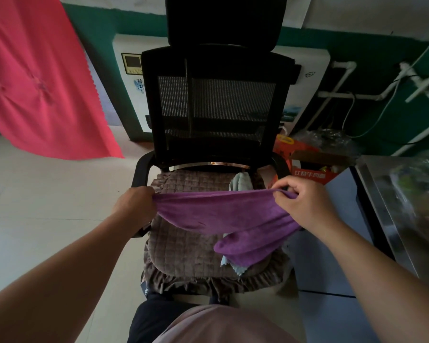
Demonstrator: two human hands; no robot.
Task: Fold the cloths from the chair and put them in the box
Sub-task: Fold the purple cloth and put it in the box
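Purple cloth (223,211), stretched between left hand (136,204), right hand (305,204)

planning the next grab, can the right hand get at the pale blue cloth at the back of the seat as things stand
Probably not yet. The right hand pinches a corner of the purple cloth, which the left hand holds stretched across the seat. The pale blue cloth lies uncovered just beyond, so the way seems free once that hand lets go.

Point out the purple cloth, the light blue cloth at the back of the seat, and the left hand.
purple cloth (223,211), head view, middle of the stretched span.
light blue cloth (242,182), head view, its bunched top.
left hand (136,203), head view, back of the hand.
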